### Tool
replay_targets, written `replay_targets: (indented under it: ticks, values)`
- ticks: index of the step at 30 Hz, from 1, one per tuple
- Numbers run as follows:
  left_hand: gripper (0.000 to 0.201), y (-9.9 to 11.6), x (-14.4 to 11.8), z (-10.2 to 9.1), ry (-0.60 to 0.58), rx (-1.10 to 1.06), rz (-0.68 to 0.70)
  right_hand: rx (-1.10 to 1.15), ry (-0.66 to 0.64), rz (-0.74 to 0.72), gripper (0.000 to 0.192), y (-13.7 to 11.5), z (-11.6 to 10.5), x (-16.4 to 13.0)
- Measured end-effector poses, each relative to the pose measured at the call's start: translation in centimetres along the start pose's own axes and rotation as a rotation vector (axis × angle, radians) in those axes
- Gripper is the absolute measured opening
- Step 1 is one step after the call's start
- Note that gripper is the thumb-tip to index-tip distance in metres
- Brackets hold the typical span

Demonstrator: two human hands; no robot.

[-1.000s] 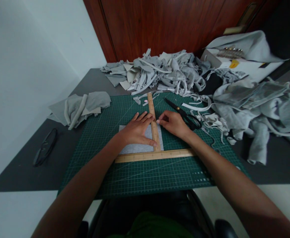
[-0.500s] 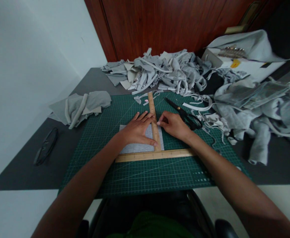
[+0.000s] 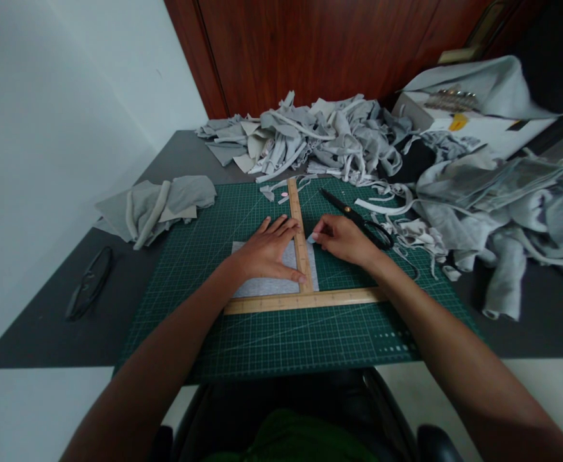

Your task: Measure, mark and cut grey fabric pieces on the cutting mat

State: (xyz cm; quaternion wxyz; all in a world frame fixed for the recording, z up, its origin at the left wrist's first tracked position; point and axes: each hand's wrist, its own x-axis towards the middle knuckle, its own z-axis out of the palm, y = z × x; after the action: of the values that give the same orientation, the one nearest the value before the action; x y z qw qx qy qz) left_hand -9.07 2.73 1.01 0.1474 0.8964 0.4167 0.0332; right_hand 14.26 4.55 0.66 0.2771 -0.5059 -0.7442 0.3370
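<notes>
My flat left hand (image 3: 267,253) pins the wooden ruler (image 3: 301,247) on soft, limp grey fabric (image 3: 267,285); my right hand (image 3: 342,240) pinches chalk (image 3: 311,238).

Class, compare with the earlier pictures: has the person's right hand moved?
Yes, slightly. The right hand has slid a little away from the upright wooden ruler, toward the black scissors; its fingertips now pinch something small and pale.
</notes>
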Motion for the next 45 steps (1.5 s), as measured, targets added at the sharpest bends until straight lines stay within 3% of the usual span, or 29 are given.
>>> replay_targets:
  ticks: [6,19,29,36,42,45]
  values:
    - [0.129,0.0,0.0,0.0,-0.001,0.006,0.002,-0.031,0.050,-0.015,0.017,-0.1,0.4,0.1]
    - [0.128,0.0,0.0,0.0,-0.007,-0.001,0.006,-0.098,-0.007,-0.130,0.015,-0.1,0.0,-0.4]
    - [0.130,-0.1,0.0,0.1,0.002,-0.002,0.011,-0.089,0.052,-0.113,0.013,-0.3,0.5,-0.4]
    - [0.127,0.0,0.0,0.0,-0.003,0.000,0.006,-0.104,0.005,-0.119,0.016,-0.7,0.1,-0.7]
    - [0.129,0.0,0.0,-0.1,-0.008,0.004,0.010,0.101,-0.118,-0.048,0.011,0.1,-0.5,-0.4]
    - [0.129,0.1,-0.1,-0.1,-0.004,-0.008,0.013,0.335,-0.055,-0.004,0.021,0.4,-0.9,-0.1]
